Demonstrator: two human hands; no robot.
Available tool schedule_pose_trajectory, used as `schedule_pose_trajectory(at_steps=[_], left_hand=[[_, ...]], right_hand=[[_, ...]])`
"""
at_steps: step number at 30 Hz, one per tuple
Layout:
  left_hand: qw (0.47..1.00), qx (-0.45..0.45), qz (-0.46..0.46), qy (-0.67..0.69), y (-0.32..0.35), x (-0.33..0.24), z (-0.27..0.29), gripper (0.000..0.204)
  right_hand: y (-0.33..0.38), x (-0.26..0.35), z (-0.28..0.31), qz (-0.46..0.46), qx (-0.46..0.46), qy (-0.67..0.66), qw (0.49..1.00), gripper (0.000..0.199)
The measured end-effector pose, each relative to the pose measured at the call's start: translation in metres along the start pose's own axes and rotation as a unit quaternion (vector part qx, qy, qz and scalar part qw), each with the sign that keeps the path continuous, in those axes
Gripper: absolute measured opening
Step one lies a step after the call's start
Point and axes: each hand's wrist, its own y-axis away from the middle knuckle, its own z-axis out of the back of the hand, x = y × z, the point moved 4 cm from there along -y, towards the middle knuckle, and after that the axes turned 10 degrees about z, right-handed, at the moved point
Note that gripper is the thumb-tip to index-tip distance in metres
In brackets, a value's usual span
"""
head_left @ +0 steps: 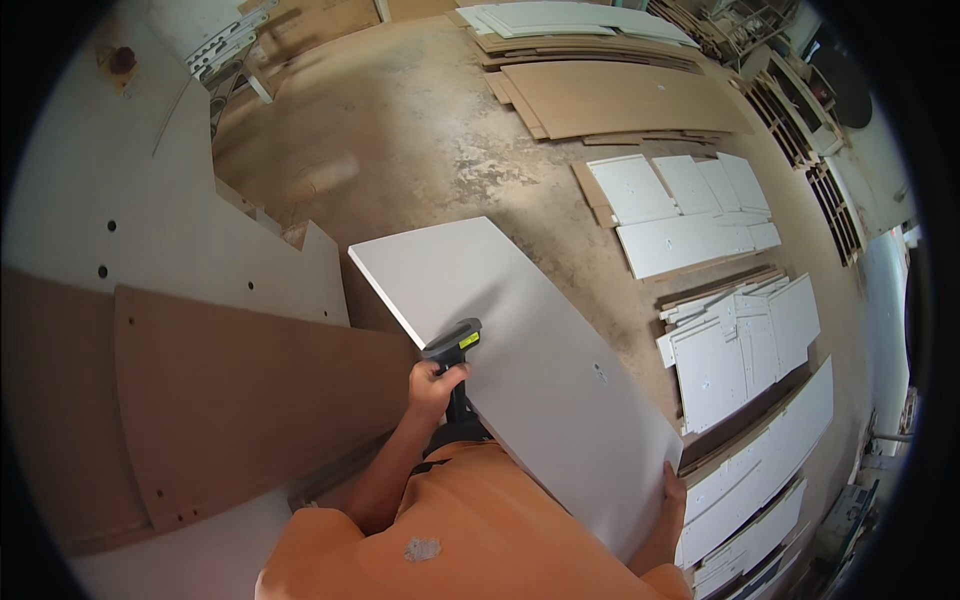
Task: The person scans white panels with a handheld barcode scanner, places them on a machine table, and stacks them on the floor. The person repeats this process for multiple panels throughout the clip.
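White panel (535, 350), flat and smooth-faced, straight-edged, slanting before the wearer's orange shirt (480, 525); small printed label (600, 373) on its face. Right hand (674, 487) clasps the panel's edge near its far right corner, partly hidden. Left hand (436, 390) wrapped round the grip of a dark plastic handheld scanner (455, 340), scanner head over the panel's left edge. To the left, broad brown board (250, 400), matte, small round holes. Beyond, scuffed, patchy floor (400, 150); white rectangular boards (680, 245) in low stacks, right.
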Motion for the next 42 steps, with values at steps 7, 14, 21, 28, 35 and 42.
schedule_pose_trajectory(at_steps=[7, 14, 21, 28, 35, 42], left_hand=[[0.987, -0.091, 0.053, 0.125, -0.135, -0.104, 0.049, 0.016], [0.973, -0.145, 0.068, 0.168, -0.355, -0.182, 0.095, 0.017], [0.996, -0.008, -0.004, 0.093, -0.557, -0.337, 0.098, 0.023], [0.998, 0.048, 0.044, 0.025, -0.776, -0.428, 0.049, 0.023], [0.994, 0.072, 0.071, -0.043, -1.006, -0.542, -0.003, 0.03], [0.973, 0.151, 0.172, -0.003, -1.204, -0.598, -0.068, 0.028]], right_hand=[[-0.102, 0.364, -0.029, 0.113, 0.001, 0.039, 0.993, 0.09], [-0.144, 0.603, -0.12, 0.16, 0.014, 0.012, 0.987, 0.089], [-0.174, 0.68, -0.173, 0.035, -0.024, -0.008, 0.999, 0.09], [-0.182, 0.826, -0.219, -0.028, -0.092, 0.033, 0.995, 0.09], [-0.233, 1.046, -0.242, -0.054, -0.077, -0.074, 0.993, 0.091], [-0.267, 1.208, -0.222, -0.029, -0.248, -0.052, 0.967, 0.085]])
